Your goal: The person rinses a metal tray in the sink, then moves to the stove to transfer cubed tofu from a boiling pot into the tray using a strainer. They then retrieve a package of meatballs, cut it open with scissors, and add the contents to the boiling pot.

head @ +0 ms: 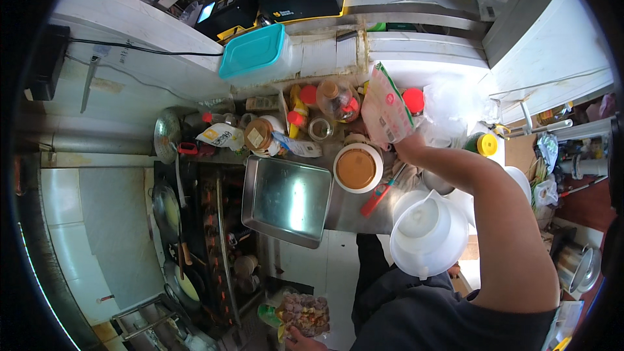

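Note:
My right hand [411, 149] reaches across the counter and grips the lower edge of a pink and clear plastic pouch [385, 107] with a green top edge, which stands tilted among the bottles. At the bottom edge of the view, my left hand [304, 342] holds a clear plastic bag of food pieces [306, 313], partly cut off below. A white plastic jug [424, 234] stands near my body, under my right forearm. Left of it lie a red gas lighter [376, 201], a white tub with a brown lid [356, 169] and an empty rectangular metal tray [287, 200].
Jars and bottles with red caps line the counter's back, beside a brown-lidded jar [260, 135]. A turquoise-lidded box [253, 51] sits on the ledge behind. Pans [168, 207] stand on the stove at left. Clear plastic bags [453, 107] and a yellow-lidded jar [486, 145] are at right.

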{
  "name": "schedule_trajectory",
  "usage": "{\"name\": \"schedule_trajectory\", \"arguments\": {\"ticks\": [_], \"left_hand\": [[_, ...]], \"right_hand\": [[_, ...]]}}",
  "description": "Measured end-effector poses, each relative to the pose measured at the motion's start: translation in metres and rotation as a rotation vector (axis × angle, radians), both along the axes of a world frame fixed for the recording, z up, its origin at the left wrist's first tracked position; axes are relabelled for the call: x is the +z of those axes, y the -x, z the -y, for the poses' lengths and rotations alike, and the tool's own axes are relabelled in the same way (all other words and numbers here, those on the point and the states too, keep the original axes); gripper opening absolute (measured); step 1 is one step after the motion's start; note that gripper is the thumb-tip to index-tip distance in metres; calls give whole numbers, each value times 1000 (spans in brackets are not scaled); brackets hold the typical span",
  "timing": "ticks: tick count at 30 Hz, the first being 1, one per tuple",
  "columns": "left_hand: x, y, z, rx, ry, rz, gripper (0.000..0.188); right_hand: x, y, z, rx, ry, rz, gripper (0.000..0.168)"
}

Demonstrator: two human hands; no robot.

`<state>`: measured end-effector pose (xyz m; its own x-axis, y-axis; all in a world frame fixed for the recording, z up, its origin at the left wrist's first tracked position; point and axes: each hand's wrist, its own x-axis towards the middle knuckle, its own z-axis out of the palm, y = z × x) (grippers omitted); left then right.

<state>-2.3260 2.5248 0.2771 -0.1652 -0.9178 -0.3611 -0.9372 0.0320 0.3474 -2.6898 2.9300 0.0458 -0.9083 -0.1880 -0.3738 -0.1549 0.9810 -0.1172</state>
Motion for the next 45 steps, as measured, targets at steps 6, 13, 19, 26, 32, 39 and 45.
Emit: {"name": "schedule_trajectory", "arguments": {"ticks": [6,13,19,26,32,39,45], "left_hand": [[10,7,-13,73,30,-64,78],[-3,-11,-1,112,-56,-311,85],[-7,-27,5,100,-8,-296,84],[-14,-40,10,104,-2,-297,82],[-2,-36,-5,148,4,-223,80],[0,-37,-12,51,183,-159,81],[5,-30,-14,110,11,-359,70]], "right_hand": [[6,-7,-7,-118,128,92,21],[10,-7,0,-341,60,115,19],[13,-12,-1,-18,-162,54,14],[10,-18,4,-186,-189,-63,16],[10,-18,1,-160,-199,-36,16],[25,-11,1,-109,-235,113,20],[75,-11,8,-30,-252,263,27]]}}
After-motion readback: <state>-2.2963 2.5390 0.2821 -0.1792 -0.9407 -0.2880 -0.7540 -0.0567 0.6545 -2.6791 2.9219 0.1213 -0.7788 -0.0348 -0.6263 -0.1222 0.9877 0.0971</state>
